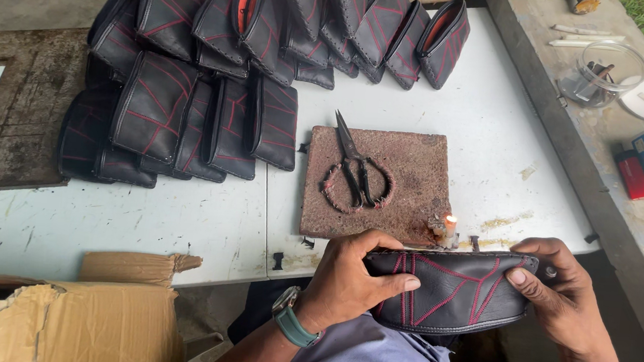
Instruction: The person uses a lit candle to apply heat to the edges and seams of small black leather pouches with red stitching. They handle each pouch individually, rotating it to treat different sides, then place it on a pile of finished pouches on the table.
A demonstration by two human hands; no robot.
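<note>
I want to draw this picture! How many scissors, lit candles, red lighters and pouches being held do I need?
scissors: 1
lit candle: 1
red lighter: 1
held black pouch: 1
Total: 4

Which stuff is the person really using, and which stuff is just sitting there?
In use:
- black pouch with red stitching, held by the left hand and right hand
- lit candle, close by
- scissors on the brown slab

Just lying about:
- finished pouches
- cardboard box
- glass bowl
- red lighter
</note>
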